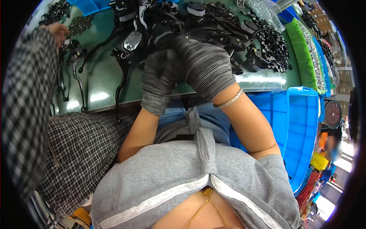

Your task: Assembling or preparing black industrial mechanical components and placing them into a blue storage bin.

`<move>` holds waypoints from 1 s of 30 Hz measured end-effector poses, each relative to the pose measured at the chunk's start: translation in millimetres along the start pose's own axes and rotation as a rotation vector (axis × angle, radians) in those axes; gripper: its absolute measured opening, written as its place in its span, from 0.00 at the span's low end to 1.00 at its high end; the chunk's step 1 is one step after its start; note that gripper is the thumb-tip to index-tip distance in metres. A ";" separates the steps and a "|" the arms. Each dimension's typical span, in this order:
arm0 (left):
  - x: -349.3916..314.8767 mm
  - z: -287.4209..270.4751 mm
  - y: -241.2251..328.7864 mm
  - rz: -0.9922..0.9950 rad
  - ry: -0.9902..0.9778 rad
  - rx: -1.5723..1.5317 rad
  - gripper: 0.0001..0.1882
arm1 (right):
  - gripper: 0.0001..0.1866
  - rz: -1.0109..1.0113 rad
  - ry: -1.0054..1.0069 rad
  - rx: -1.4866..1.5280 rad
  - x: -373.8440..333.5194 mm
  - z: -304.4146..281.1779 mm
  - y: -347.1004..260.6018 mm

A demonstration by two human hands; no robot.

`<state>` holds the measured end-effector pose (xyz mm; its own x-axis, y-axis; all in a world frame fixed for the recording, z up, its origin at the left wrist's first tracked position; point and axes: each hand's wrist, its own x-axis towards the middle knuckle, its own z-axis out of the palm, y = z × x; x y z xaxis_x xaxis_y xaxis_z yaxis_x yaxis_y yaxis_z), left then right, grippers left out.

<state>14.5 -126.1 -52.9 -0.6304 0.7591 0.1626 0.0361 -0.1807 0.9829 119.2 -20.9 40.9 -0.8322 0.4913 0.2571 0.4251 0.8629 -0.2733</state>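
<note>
Both my hands wear grey striped knit gloves and are close together at the table's near edge. My left hand (158, 74) is smeared by motion, so its fingers cannot be made out. Touching or nearly touching it, my right hand (207, 65) is closed, its thumb side toward the pile. What it holds is hidden behind the glove. Just beyond them lies a heap of black brake lever assemblies (213, 34). Left of my left hand, a black lever with a silver reservoir cap (132, 41) hangs over the table edge.
At the left, a co-worker's hand (57, 33) is beside several levers (78, 72) on the green table (97, 78). Small black parts (272, 47) are piled at the right, by a green bin (305, 57). A blue crate (301, 133) stands by my right arm.
</note>
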 end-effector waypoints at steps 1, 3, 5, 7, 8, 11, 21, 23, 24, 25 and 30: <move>-5.7 1.9 6.2 -0.065 -0.031 -0.159 0.23 | 0.17 -0.004 -0.009 -0.024 -2.3 -7.0 0.1; -3.5 7.5 20.8 -0.065 -0.023 -0.143 0.23 | 0.17 -0.017 -0.005 -0.010 1.2 -7.6 5.8; -0.1 4.2 -2.4 -0.094 -0.001 -0.144 0.24 | 0.17 0.031 -0.057 -0.051 14.7 -6.1 3.8; 7.1 7.2 -1.8 0.002 0.020 -0.084 0.20 | 0.17 0.035 -0.020 -0.074 19.5 -23.7 -0.3; 7.3 6.6 -0.6 -0.035 0.017 -0.094 0.18 | 0.17 0.042 0.001 -0.097 21.2 -27.9 0.2; 3.9 1.3 19.2 -0.250 0.005 -0.180 0.15 | 0.19 0.073 0.049 -0.115 34.8 -33.4 17.7; 4.9 1.1 10.7 0.075 0.016 -0.190 0.13 | 0.27 -0.009 0.133 -0.588 94.1 -15.6 212.5; 1.0 -5.6 9.3 0.165 0.016 -0.244 0.13 | 0.25 0.142 0.024 -0.215 79.3 -46.3 133.2; -1.4 -8.5 12.2 0.171 0.031 -0.230 0.13 | 0.24 0.545 -0.061 0.275 62.0 -66.8 65.5; -5.1 -11.2 20.7 0.170 0.032 -0.285 0.13 | 0.24 0.394 -0.049 0.599 32.0 -63.0 65.4; 24.6 -35.7 74.0 0.306 0.101 -0.414 0.12 | 0.26 -0.049 -0.148 0.671 -37.8 -60.0 49.2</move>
<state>-26.0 -143.2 20.8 -0.7113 0.5728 0.4074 -0.0670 -0.6322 0.7719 192.9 10.1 73.4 -0.9050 0.3912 0.1671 0.1131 0.6000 -0.7920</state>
